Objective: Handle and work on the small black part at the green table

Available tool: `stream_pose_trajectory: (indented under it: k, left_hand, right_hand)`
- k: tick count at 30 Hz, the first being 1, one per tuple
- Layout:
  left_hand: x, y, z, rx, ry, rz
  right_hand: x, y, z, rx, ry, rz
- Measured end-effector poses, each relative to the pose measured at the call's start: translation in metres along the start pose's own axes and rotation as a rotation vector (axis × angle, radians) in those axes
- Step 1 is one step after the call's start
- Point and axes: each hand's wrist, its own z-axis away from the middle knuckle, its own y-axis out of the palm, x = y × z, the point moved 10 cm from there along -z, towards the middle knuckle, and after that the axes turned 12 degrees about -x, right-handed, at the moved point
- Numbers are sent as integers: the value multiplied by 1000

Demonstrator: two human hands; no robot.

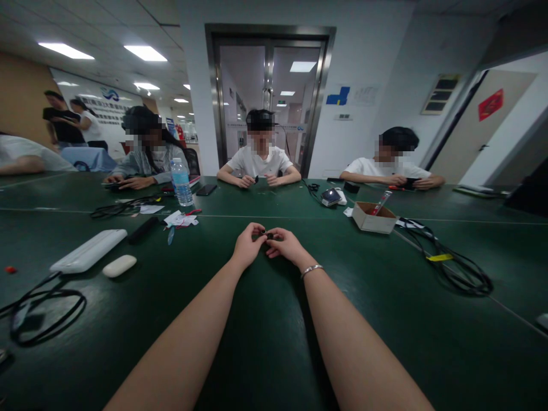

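My left hand and my right hand meet above the middle of the green table. Between their fingertips is a small black object, too small and half hidden for its kind to be told. Thumb and forefinger of the right hand pinch it from the right. The left fingers are closed at its left side and appear to grip it too. A silver bracelet circles my right wrist.
To the left lie a white power bank, a white mouse-shaped item and a coiled black cable. A water bottle stands beyond. Rightward are a small cardboard box and another cable coil. Several people sit across the table.
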Motion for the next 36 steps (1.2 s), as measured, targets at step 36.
stream_pose_trajectory:
  k: [36]
  left_hand:
    - [25, -2, -6, 25, -80, -22]
  right_hand:
    - [-5, -20, -1, -101, 120, -322]
